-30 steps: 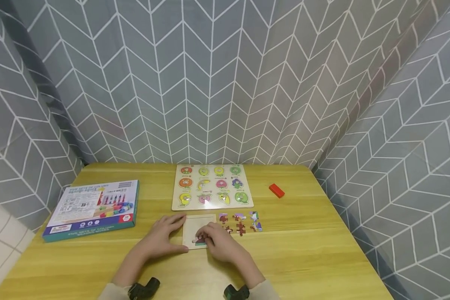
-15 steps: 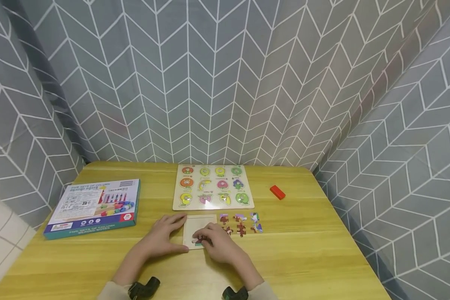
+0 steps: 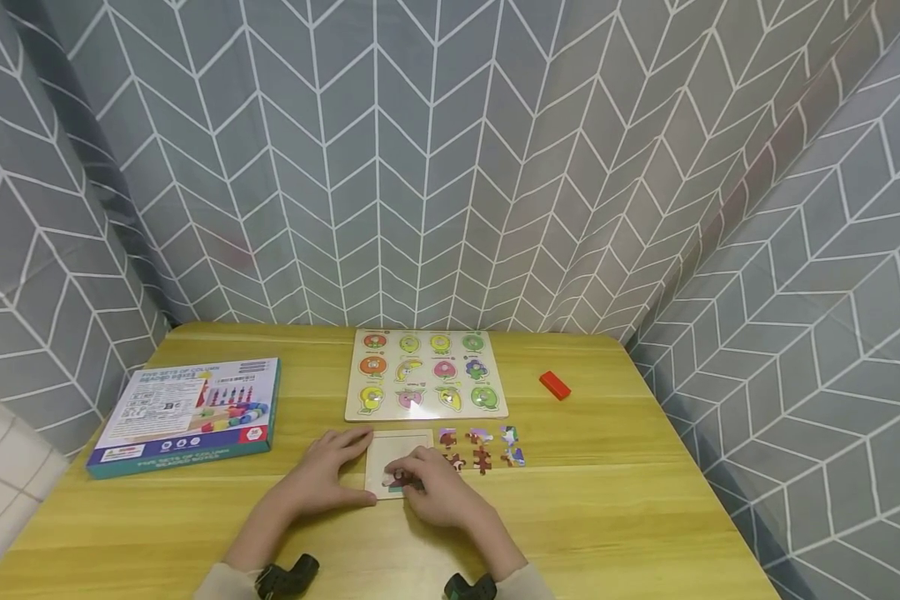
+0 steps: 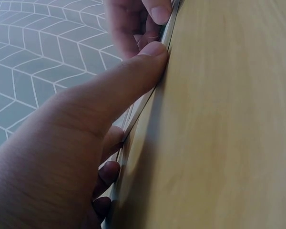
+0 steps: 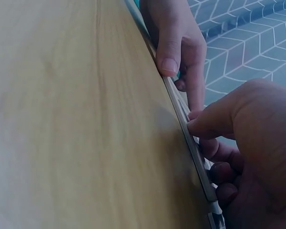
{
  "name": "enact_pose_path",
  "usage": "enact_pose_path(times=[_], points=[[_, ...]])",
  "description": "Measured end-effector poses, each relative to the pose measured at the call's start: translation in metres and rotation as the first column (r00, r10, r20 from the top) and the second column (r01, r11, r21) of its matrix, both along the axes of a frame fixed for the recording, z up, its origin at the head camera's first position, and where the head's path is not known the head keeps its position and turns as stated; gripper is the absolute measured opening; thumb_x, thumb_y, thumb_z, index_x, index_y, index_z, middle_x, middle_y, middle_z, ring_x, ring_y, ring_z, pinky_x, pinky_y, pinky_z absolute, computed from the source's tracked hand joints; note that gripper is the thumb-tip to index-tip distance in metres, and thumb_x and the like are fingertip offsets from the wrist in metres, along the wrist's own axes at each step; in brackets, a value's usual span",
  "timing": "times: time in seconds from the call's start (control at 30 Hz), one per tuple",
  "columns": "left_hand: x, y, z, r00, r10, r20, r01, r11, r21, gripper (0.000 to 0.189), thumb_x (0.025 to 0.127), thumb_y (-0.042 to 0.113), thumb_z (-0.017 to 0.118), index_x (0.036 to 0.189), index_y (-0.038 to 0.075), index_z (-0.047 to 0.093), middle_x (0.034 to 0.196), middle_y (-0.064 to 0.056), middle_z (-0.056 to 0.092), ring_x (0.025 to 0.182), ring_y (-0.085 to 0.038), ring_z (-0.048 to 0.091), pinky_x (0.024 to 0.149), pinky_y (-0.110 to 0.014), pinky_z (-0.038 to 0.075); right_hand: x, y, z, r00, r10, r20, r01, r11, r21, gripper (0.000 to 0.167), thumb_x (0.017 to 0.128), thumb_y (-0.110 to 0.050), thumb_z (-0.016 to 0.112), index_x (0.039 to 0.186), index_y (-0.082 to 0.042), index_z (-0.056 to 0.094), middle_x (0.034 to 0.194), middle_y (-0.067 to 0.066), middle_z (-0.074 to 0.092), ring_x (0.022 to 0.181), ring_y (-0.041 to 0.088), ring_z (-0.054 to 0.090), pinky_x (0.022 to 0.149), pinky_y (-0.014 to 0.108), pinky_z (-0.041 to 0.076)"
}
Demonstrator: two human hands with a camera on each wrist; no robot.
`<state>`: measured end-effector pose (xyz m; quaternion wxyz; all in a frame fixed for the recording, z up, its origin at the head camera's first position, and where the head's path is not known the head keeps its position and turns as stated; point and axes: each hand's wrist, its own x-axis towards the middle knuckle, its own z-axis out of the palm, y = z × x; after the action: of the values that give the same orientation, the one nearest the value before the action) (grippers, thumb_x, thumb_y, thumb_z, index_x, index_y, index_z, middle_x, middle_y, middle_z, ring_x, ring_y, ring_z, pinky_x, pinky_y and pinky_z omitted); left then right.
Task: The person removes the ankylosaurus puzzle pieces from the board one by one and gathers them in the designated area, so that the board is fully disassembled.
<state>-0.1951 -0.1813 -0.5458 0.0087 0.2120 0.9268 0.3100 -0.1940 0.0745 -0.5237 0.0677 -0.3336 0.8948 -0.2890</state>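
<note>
A small wooden jigsaw tray (image 3: 377,454) lies on the table with a few printed pieces in its near right part. My left hand (image 3: 326,477) rests at its left side, index finger at the far corner and straight thumb at the near corner. Bent over the tray, my right hand (image 3: 438,487) pinches a brown puzzle piece (image 3: 399,478) low against the tray floor, its fingertips partly hiding the piece. In the left wrist view, the left thumb (image 4: 133,71) touches the tray's edge. Several loose puzzle pieces (image 3: 482,458) lie just right of the tray.
Behind the tray lies a fruit puzzle board (image 3: 427,375). A boxed bead set (image 3: 187,417) sits at the table's left, and a red block (image 3: 554,385) at the back right. A grey patterned curtain (image 3: 435,167) hangs behind the table (image 3: 607,517).
My right fingers have shifted slightly left over the puzzle piece in the tray. The left hand and the loose pieces stay in place; the head view has tilted a little.
</note>
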Motion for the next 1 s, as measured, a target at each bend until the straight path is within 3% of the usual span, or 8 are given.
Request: enact_pose_path(times=[0.27,0.5,0.67,1.0], points=[[0.0011,0.0,0.0013,1.0,-0.003,0.003,0.003,1.0,0.01,0.105,0.077,0.064,0.087,0.157,0.006,0.052,0.166,-0.009,0.045,0.139,-0.038,0.046,0.116,-0.068,0.034,-0.001,0.0012,-0.0018,1.0,0.016,-0.006,-0.016,1.0,0.005,0.032,0.098,-0.003,0.065,0.126,-0.018,0.072,0.107,-0.008,0.061,0.101,0.004,0.054,0.094,0.024,0.05],[0.0008,-0.0001,-0.0002,1.0,-0.005,-0.022,0.005,1.0,0.006,0.104,0.077,0.063,0.088,0.155,0.004,0.054,0.163,-0.011,0.048,0.136,-0.037,0.048,0.115,-0.069,0.034,-0.0003,0.0021,-0.0012,0.997,-0.015,0.077,0.019,0.999,-0.049,0.035,0.097,-0.003,0.067,0.126,-0.022,0.068,0.114,-0.006,0.053,0.105,0.004,0.055,0.096,0.025,0.052],[-0.0003,-0.0001,-0.0004,1.0,-0.005,-0.018,0.005,1.0,0.003,0.104,0.077,0.063,0.088,0.155,0.004,0.054,0.164,-0.011,0.047,0.137,-0.037,0.048,0.116,-0.069,0.033,-0.0004,0.004,-0.0018,0.998,-0.005,0.07,0.011,0.997,-0.082,0.037,0.094,-0.004,0.072,0.126,-0.023,0.07,0.114,-0.006,0.056,0.103,0.003,0.057,0.094,0.024,0.053],[-0.0002,-0.0005,-0.0006,1.0,-0.007,-0.013,0.007,1.0,0.002,0.104,0.077,0.064,0.087,0.156,0.005,0.053,0.164,-0.01,0.047,0.138,-0.037,0.047,0.116,-0.068,0.033,-0.0016,0.0063,-0.0053,0.995,0.006,0.095,0.005,0.993,-0.121,0.032,0.098,-0.009,0.075,0.127,-0.023,0.07,0.114,-0.008,0.058,0.103,0.0,0.06,0.092,0.022,0.055]])
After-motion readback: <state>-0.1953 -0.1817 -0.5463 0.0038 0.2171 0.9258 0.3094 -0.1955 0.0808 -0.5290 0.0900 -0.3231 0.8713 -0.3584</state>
